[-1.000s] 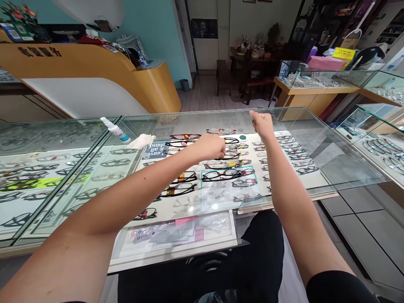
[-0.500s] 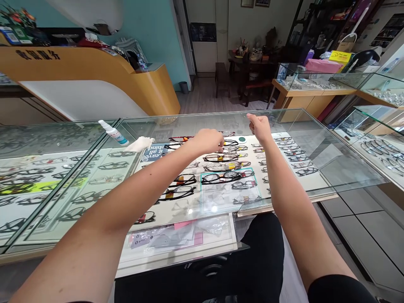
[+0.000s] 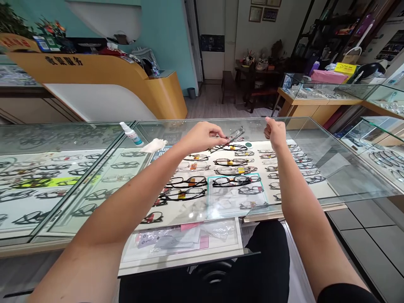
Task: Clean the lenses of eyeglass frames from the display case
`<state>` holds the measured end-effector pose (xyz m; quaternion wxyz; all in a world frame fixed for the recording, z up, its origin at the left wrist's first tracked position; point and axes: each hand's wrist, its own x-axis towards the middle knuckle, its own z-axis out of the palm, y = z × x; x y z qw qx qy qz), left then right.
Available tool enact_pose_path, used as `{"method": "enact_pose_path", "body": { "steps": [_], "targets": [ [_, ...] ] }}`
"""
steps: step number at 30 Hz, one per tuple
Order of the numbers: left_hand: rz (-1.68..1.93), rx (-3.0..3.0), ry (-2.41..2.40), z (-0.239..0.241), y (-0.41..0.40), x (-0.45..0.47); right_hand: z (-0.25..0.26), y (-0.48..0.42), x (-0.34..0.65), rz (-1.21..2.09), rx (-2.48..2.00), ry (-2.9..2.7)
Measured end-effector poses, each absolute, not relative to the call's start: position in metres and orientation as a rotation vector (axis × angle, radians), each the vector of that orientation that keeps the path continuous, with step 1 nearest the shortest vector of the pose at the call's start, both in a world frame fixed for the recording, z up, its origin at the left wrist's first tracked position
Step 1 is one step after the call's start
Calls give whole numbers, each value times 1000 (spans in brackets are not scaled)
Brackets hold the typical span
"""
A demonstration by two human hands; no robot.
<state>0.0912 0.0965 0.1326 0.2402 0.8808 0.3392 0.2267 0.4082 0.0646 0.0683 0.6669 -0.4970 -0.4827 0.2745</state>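
you are pinching thin glasses (image 3: 235, 135) with your left hand (image 3: 202, 136) and holding your right hand (image 3: 275, 133) in a fist just right of them.

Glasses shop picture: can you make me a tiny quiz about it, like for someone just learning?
1. True or false: the left hand pinches a pair of glasses above the glass counter.
2. Which thing lies on the glass near the spray bottle? A) a white cloth B) a red cup C) a phone
3. Fill in the missing word: the right hand is curled into a ____.

Key: 1 true; 2 A; 3 fist.
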Motion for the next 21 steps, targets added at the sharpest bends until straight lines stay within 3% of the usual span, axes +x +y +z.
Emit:
{"method": "enact_pose_path", "body": {
  "steps": [4,8,14,21],
  "targets": [
    [1014,1989,810,118,99,54,72,57,387,582,-1166,-1250],
    [1177,1744,671,101,105,35,83,48,327,612,-1181,-1449],
    [1332,1569,560,81,112,28,97,56,233,690,-1127,-1577],
    [1329,1486,592,67,106,22,79,56,214,698,-1117,-1658]
  ]
}}
